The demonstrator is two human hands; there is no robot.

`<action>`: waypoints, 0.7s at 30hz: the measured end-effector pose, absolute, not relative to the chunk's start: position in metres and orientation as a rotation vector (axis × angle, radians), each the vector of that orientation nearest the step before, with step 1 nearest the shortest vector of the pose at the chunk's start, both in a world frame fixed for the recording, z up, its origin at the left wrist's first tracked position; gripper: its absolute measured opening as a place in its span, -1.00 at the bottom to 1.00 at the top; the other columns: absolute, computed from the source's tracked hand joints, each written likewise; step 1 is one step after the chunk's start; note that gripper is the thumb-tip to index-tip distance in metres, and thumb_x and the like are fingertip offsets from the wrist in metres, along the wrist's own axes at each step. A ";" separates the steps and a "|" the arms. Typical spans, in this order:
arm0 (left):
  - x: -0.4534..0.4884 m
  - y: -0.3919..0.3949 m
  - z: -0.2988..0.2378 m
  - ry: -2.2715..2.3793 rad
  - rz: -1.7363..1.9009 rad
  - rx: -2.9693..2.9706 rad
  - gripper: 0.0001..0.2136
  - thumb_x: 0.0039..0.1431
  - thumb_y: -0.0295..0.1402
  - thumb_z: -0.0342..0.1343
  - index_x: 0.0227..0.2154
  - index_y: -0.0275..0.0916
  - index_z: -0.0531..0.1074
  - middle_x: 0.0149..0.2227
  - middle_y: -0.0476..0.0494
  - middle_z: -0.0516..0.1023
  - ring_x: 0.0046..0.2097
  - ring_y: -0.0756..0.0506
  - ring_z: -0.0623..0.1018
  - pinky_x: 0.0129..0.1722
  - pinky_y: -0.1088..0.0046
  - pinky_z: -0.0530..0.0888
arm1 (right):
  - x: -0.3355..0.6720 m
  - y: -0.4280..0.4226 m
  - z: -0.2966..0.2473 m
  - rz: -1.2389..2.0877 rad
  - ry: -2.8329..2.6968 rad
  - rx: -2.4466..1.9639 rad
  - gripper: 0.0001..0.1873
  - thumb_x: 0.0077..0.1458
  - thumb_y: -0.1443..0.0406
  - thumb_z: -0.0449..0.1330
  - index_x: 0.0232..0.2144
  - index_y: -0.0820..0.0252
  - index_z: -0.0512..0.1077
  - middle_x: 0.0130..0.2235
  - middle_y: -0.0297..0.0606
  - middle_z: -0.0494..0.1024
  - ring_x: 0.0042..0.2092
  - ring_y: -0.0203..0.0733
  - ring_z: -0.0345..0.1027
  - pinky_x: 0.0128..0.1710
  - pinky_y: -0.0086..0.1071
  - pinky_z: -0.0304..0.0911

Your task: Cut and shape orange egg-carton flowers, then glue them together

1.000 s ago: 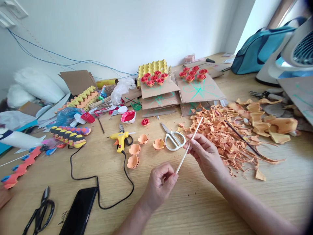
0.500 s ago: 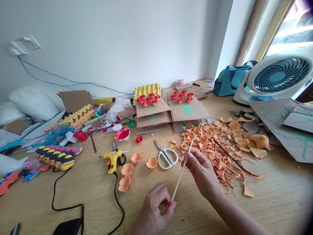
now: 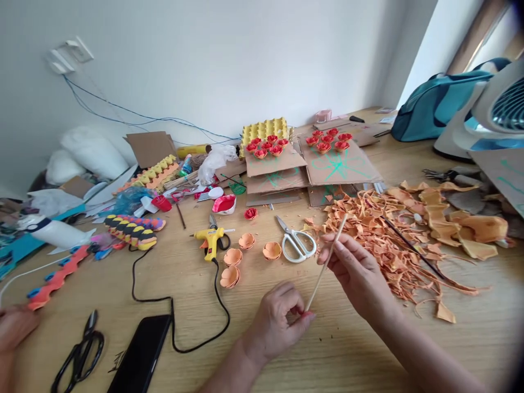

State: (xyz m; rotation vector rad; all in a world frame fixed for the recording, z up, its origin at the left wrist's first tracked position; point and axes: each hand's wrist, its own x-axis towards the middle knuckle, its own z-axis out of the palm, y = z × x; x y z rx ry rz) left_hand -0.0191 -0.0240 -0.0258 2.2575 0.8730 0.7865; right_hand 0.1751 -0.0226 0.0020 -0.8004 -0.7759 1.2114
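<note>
A thin pale wooden stick [image 3: 326,263] slants between my two hands above the table. My left hand [image 3: 281,316] pinches its lower end between thumb and fingers. Higher up, my right hand [image 3: 357,270] grips it with thumb and fingertips, close to the top. Just beyond my hands lie white-handled scissors [image 3: 298,245], blades pointing away and slightly apart. To their left sit several orange petal cups [image 3: 272,251] and one red paper-pulp flower [image 3: 251,214]. A yellow glue gun [image 3: 211,243] rests further left, partly over dark-handled scissors [image 3: 223,241].
Orange scraps [image 3: 385,245] are heaped at right. Red flowers [image 3: 268,146] stand on stacked cardboard [image 3: 339,169] at the back. A phone [image 3: 141,355] and black scissors [image 3: 82,355] lie front left, near another person's hand [image 3: 16,327]. A fan [image 3: 483,109] stands at far right.
The view has swung left and down, bringing the phone, black scissors and another person's hand into sight. Both my hands keep the same hold on the stick.
</note>
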 end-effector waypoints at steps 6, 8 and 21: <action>-0.021 -0.021 -0.026 0.900 0.870 2.208 -0.83 0.22 -0.39 0.14 -0.48 -0.24 0.35 -0.48 -0.05 0.39 -0.38 -0.03 0.41 -0.37 0.48 0.32 | 0.193 -0.028 0.010 0.915 -0.822 -0.908 -0.84 0.27 0.14 0.15 -0.19 -0.02 0.49 -0.47 -0.40 0.25 -0.42 -0.26 0.15 -0.40 -0.39 0.18; -0.023 -0.019 -0.024 0.982 0.920 2.190 -0.86 0.23 -0.42 0.12 -0.45 -0.25 0.37 -0.47 -0.05 0.41 -0.36 -0.04 0.43 -0.35 0.48 0.33 | 0.196 -0.030 0.010 0.817 -0.943 -1.057 -0.82 0.26 0.13 0.15 -0.18 0.00 0.50 -0.46 -0.37 0.26 -0.42 -0.25 0.14 -0.44 -0.39 0.14; -0.072 0.020 -0.007 1.670 1.348 2.106 -0.91 0.21 -0.50 0.08 -0.26 -0.20 0.42 -0.27 -0.09 0.48 -0.22 -0.08 0.49 -0.15 0.38 0.43 | 0.183 -0.031 -0.004 0.272 -1.802 -1.209 -0.96 0.28 0.31 0.10 -0.23 0.07 0.35 -0.36 -0.32 0.47 -0.39 -0.24 0.33 -0.38 -0.37 0.22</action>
